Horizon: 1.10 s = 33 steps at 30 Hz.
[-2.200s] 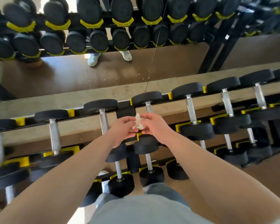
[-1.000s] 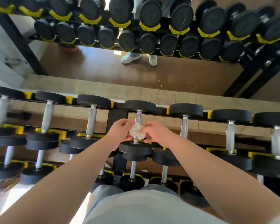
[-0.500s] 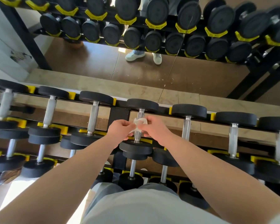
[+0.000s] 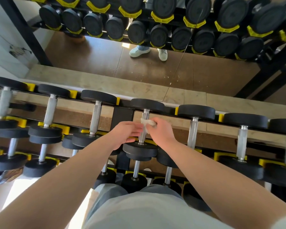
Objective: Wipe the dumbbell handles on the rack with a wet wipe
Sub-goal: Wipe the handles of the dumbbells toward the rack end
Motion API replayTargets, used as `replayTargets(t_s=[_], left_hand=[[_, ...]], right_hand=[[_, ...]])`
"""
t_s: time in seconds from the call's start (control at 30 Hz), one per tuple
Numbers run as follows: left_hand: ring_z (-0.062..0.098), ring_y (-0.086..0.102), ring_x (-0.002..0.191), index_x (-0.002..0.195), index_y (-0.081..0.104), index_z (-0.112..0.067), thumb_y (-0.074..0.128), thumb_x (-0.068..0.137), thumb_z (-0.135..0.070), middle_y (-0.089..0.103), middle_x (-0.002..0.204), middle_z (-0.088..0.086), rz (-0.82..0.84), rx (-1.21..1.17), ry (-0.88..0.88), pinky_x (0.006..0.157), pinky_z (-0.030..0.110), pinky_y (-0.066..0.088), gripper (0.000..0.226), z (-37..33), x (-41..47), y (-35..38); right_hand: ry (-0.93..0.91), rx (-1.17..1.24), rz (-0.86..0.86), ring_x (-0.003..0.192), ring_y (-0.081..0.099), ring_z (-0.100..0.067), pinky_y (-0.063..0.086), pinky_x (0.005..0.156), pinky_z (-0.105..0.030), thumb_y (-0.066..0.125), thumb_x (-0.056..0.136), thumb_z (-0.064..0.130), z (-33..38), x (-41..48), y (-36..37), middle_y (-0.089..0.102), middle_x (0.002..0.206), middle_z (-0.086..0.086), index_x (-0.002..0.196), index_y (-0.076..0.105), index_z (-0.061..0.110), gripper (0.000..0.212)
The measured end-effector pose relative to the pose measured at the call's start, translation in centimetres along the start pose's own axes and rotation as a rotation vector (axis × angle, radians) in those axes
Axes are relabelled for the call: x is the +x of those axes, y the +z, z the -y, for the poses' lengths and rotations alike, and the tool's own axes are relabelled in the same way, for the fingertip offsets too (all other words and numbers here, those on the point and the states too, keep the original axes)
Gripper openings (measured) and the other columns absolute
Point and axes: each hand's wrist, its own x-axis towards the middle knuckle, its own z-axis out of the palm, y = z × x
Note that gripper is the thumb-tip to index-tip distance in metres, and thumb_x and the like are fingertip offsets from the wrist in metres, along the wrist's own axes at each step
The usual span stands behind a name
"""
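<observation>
A: Wiping now? Where?

B: Top row of the rack (image 4: 123, 116), fourth handle (image 4: 144, 128) from the left, just right of the black upright. Wipe (image 4: 147, 123) draped over its upper half.

A: Right hand (image 4: 161, 133)?

B: Clamped on the wipe, pinching it against the bar. Left hand (image 4: 125, 133) loosely curled, fingertips (image 4: 137, 129) touching the wipe's other edge. Holding nothing else.

A: How to do it well?

B: Wrap fully round the bar, not just across the top. Squeeze, then slide the whole length, plate to plate, twisting to reach the underside. Knurled metal, probably, so firm pressure to get into the grooves. Careful of snagging and tearing a thin wipe.

A: Risks?

B: Missing the lower end near the front plate (image 4: 139, 148). Leaving the hidden side untouched too.

A: Progress?

B: Hard to say. Other handles (image 4: 96, 118) look alike; wet or dry, cannot tell.
</observation>
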Motion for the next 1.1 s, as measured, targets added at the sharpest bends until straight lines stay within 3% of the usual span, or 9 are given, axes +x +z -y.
replayTargets(t_s=[0.17, 0.33, 0.4, 0.57, 0.67, 0.77, 0.93, 1.0, 1.1], left_hand=[[0.011, 0.069, 0.103, 0.133, 0.063, -0.02, 0.057, 0.103, -0.012, 0.072, 0.115, -0.002, -0.072, 0.065, -0.022, 0.082, 0.028, 0.055, 0.032, 1.3, 1.9, -0.2], [0.013, 0.067, 0.106, 0.145, 0.054, -0.019, 0.058, 0.102, -0.014, 0.068, 0.126, 0.003, -0.066, 0.144, -0.042, 0.072, 0.023, 0.053, 0.043, 1.4, 3.2, 0.3], [0.013, 0.067, 0.106, 0.143, 0.056, -0.018, 0.057, 0.103, -0.014, 0.068, 0.125, 0.002, -0.051, 0.194, -0.052, 0.069, 0.021, 0.052, 0.041, 1.2, 3.5, 0.4], [0.009, 0.067, 0.101, 0.139, 0.06, -0.017, 0.054, 0.104, -0.014, 0.069, 0.119, -0.001, -0.005, 0.23, -0.077, 0.07, 0.021, 0.053, 0.035, 1.3, 4.3, 0.0], [0.013, 0.07, 0.105, 0.136, 0.061, -0.016, 0.054, 0.104, -0.013, 0.072, 0.118, 0.001, 0.022, 0.204, -0.1, 0.081, 0.027, 0.058, 0.033, 1.4, 4.7, -0.4], [0.015, 0.07, 0.106, 0.134, 0.061, -0.015, 0.052, 0.105, -0.012, 0.073, 0.118, 0.004, 0.027, 0.177, -0.115, 0.076, 0.027, 0.057, 0.031, 1.2, 5.0, -0.5], [0.018, 0.071, 0.105, 0.142, 0.056, -0.016, 0.052, 0.105, -0.015, 0.071, 0.121, 0.006, 0.032, 0.173, -0.134, 0.08, 0.03, 0.059, 0.037, 1.1, 5.4, -0.3], [0.017, 0.071, 0.105, 0.144, 0.054, -0.017, 0.055, 0.104, -0.017, 0.069, 0.124, 0.005, 0.034, 0.182, -0.132, 0.08, 0.03, 0.059, 0.04, 1.2, 5.6, -0.1], [0.02, 0.068, 0.111, 0.145, 0.053, -0.022, 0.058, 0.103, -0.02, 0.066, 0.129, 0.005, 0.028, 0.178, -0.121, 0.085, 0.033, 0.06, 0.043, 1.2, 5.7, 0.1]], right_hand=[[0.276, 0.083, -0.142, 0.089, 0.061, -0.012, 0.047, 0.069, -0.023, 0.056, 0.103, 0.021, -1.4, 1.8, -0.2, 0.068, 0.108, 0.0, 0.126, 0.067, 0.018, 0.025], [0.257, -0.388, 0.502, 0.091, 0.065, -0.026, 0.049, 0.07, -0.031, 0.055, 0.102, 0.023, -1.0, 2.6, 1.3, 0.067, 0.098, -0.01, 0.105, 0.071, 0.01, 0.021], [0.295, -0.422, 0.572, 0.086, 0.064, -0.026, 0.048, 0.067, -0.032, 0.056, 0.1, 0.022, -1.2, 3.2, 1.8, 0.066, 0.091, -0.01, 0.096, 0.07, 0.008, 0.02], [0.726, 0.295, 0.263, 0.092, 0.073, -0.024, 0.063, 0.079, -0.038, 0.062, 0.096, 0.011, -2.0, 6.3, 2.1, 0.075, 0.1, -0.012, 0.108, 0.071, 0.008, 0.015], [0.635, 0.611, 0.08, 0.097, 0.073, -0.025, 0.063, 0.081, -0.037, 0.062, 0.099, 0.011, -1.6, 7.9, 1.9, 0.074, 0.106, -0.011, 0.109, 0.07, 0.014, 0.014], [0.455, 0.456, 0.105, 0.093, 0.067, -0.019, 0.059, 0.086, -0.038, 0.057, 0.102, 0.013, -1.4, 6.8, 1.7, 0.071, 0.102, -0.001, 0.102, 0.071, 0.022, 0.017], [0.295, -0.264, 0.583, 0.088, 0.065, -0.022, 0.052, 0.076, -0.034, 0.055, 0.103, 0.022, -2.3, 3.5, 1.7, 0.07, 0.1, -0.01, 0.101, 0.072, 0.012, 0.019], [0.372, -0.214, 0.573, 0.092, 0.066, -0.025, 0.054, 0.077, -0.034, 0.058, 0.1, 0.018, -2.4, 3.7, 2.0, 0.071, 0.1, -0.013, 0.099, 0.073, 0.009, 0.017], [0.599, 0.326, 0.294, 0.104, 0.067, -0.032, 0.058, 0.094, -0.046, 0.062, 0.091, 0.006, -2.6, 5.5, 2.2, 0.071, 0.11, -0.015, 0.101, 0.074, 0.007, 0.016]])
